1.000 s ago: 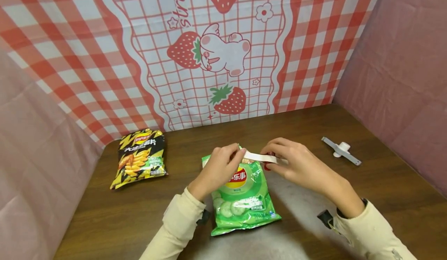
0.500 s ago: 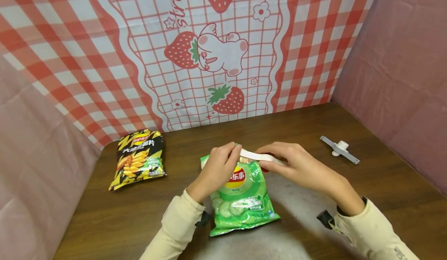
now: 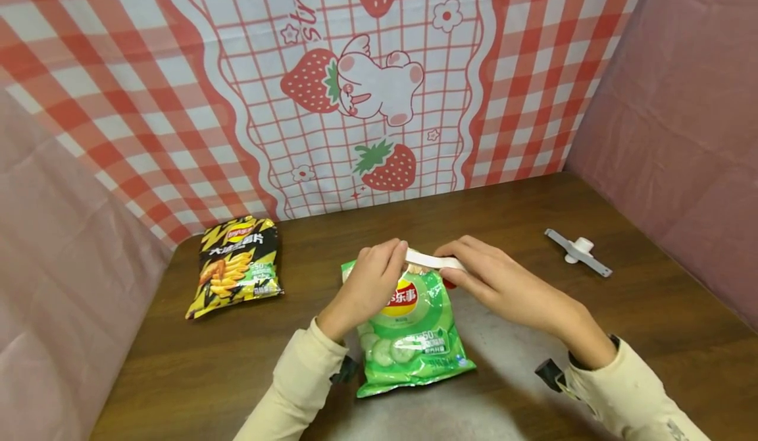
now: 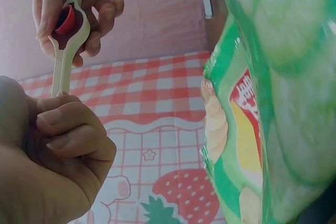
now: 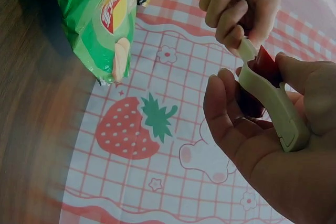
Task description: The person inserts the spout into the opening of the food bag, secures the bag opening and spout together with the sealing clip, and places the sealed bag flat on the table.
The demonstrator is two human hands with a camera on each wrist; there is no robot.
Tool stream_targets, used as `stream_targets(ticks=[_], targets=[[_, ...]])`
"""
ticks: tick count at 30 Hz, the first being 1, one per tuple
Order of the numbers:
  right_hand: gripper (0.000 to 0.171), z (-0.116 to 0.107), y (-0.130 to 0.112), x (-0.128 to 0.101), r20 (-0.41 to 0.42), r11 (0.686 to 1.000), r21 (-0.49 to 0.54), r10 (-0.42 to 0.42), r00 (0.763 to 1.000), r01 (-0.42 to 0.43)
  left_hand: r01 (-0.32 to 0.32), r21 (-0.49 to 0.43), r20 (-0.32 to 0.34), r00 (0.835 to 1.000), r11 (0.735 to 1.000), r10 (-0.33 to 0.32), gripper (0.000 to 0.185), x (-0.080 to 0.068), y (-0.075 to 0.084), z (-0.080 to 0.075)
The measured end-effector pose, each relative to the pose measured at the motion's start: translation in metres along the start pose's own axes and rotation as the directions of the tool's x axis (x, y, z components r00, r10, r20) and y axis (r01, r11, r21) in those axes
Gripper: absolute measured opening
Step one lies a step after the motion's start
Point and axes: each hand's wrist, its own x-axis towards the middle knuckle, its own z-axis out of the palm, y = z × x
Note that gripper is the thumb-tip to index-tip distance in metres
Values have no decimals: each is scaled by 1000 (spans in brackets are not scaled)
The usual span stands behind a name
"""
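My left hand (image 3: 366,289) pinches one end of a white bag clip (image 3: 428,259) with curled fingers. The clip has a red and dark round part (image 4: 67,20) at its middle, like a pouring spout with a cap. My right hand (image 3: 512,289) holds the clip's other part, thumb and fingers about the red part (image 5: 266,66). Below the hands a green chip bag (image 3: 408,345) lies on the table, cucumber slices printed on its front. The clip is held above the bag's top edge and apart from it in the wrist views.
A black and yellow chip bag (image 3: 239,266) lies at the left back of the wooden table (image 3: 320,237). To the right is a grey bag clip with a white spout (image 3: 579,251). A checked strawberry cloth (image 3: 521,99) hangs behind, pink cloth at both sides.
My right hand has shifted slightly left along the white bag clip, and its fingers now cover more of it. The left hand keeps its grip; both bags stay put.
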Motion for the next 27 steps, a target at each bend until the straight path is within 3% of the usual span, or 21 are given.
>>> stream_targets(ticks=[7,11,14,18,22,27], targets=[[21,-2,0,-1,-23,1000,-18,-14,1000,14,1,-69,-4,1000,998,-1,39,1,2,0],[20,-1,1,0,-40,1000,-14,-21,999,20,37,-170,-8,999,985,-39,40,1,2,0],[20,0,1,2,-69,1000,6,-25,997,26,88,-311,7,996,946,-90,43,1,1,-1],[22,3,1,4,-138,997,50,-43,989,51,129,-475,33,991,871,-129,45,1,1,0],[24,4,1,5,-193,993,95,-54,980,74,128,-569,52,991,812,-120,45,2,2,-1],[25,5,0,5,-206,989,127,-50,977,78,144,-613,87,990,777,-116,47,2,3,-3]])
